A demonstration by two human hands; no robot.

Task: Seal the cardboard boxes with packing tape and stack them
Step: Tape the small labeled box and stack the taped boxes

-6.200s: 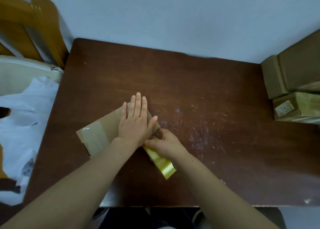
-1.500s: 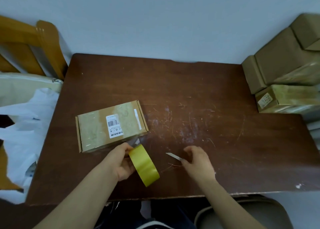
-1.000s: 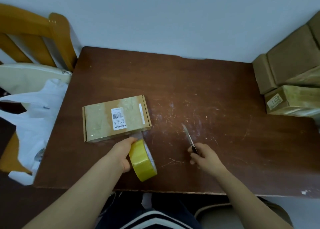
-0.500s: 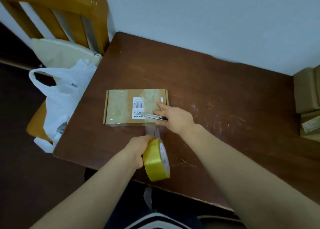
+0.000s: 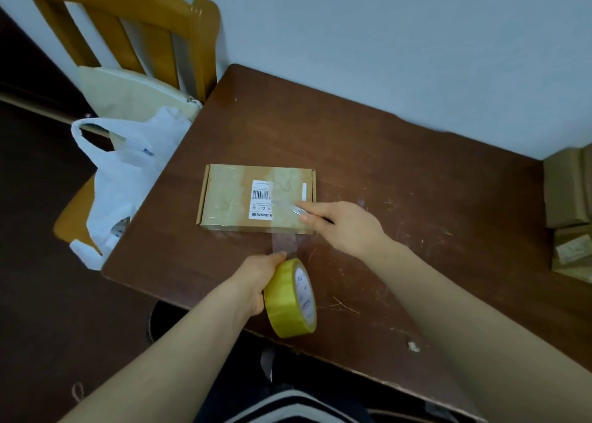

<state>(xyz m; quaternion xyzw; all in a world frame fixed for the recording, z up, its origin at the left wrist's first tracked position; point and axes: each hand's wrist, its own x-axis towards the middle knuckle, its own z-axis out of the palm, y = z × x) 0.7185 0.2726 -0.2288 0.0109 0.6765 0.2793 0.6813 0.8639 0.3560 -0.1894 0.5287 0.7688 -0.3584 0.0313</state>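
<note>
A flat cardboard box [image 5: 234,195] with a white barcode label lies on the brown table [image 5: 368,166]. My left hand [image 5: 261,277] grips a yellow roll of packing tape [image 5: 290,297] near the table's front edge. A clear strip of tape [image 5: 283,241] runs from the roll up onto the box's front right part. My right hand [image 5: 344,225] holds a small knife [image 5: 299,209], its blade lying over the box's top near the strip.
Several stacked cardboard boxes [image 5: 570,211] stand at the table's right edge. A wooden chair [image 5: 134,38] at the left carries a cream bag and a white plastic bag [image 5: 128,172]. A wall runs behind the table.
My right hand picked the knife up from the table and carried it left to the box. My left hand drew the roll back, stretching tape from the box. The view swung left.
</note>
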